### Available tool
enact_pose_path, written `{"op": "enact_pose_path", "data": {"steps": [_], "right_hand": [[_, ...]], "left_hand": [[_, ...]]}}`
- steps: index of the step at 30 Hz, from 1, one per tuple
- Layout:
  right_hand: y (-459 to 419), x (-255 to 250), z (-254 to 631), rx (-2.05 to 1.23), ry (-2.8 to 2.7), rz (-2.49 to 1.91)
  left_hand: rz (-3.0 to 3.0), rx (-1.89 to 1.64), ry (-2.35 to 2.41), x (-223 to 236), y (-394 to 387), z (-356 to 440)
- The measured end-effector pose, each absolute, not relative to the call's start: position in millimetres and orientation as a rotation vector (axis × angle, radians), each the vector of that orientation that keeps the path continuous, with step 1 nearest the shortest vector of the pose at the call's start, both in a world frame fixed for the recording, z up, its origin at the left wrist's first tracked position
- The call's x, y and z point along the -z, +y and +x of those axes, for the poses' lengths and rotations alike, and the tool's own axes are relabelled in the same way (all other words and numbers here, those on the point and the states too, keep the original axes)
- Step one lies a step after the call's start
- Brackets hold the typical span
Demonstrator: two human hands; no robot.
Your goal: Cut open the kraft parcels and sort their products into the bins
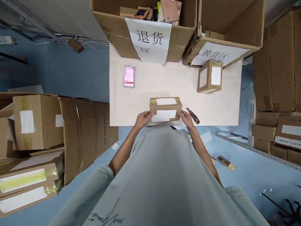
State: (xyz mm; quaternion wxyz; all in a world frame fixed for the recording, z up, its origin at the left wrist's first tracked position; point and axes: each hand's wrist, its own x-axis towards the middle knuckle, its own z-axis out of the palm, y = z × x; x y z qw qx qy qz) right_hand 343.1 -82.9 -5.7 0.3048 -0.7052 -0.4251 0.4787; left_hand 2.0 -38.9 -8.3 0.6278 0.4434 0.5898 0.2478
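Observation:
A small taped cardboard box point(166, 107) with white labels on its top and near side rests at the front of the white table point(131, 110). My left hand point(143, 119) grips its left end, thumb on the near face. On the right end my right hand point(186, 118) holds it the same way. Just right of that hand lies a red and black utility knife point(193, 116). Farther back on the right stands another labelled cardboard box point(210, 77). A pink, blurred rectangular item point(129, 76) lies at the back left.
Two large open cartons stand along the far edge: the left carton point(113, 34) holds several small packages, the right carton point(255, 44) some cardboard. Stacked boxes point(30, 122) fill the left side. Shelves with cartons point(282, 62) stand right. A small box point(226, 164) lies on the floor.

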Motion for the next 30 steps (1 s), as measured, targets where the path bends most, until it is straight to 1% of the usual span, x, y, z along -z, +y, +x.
{"op": "enact_pose_path", "data": {"steps": [5, 8, 14, 19, 25, 30], "right_hand": [[-70, -2, 335, -1.299, -1.082, -1.812], [-62, 7, 324, -1.304, -1.069, -1.869], [-67, 30, 319, -1.275, -0.996, -1.948], [-80, 40, 317, -1.256, -0.936, -2.003], [-79, 48, 311, -1.102, -0.918, -2.066], [-77, 52, 314, -1.044, -0.872, -2.116]], "left_hand": [[1.084, -0.606, 1.454, 7, -25, -1], [1.068, -0.550, 1.530, 16, -15, 1], [1.014, -0.499, 1.523, 23, -15, 1], [0.987, -0.479, 1.517, 19, -26, 4], [0.972, -0.546, 1.552, 14, -22, 11], [1.145, -0.507, 1.499, -10, -23, 22]]}}
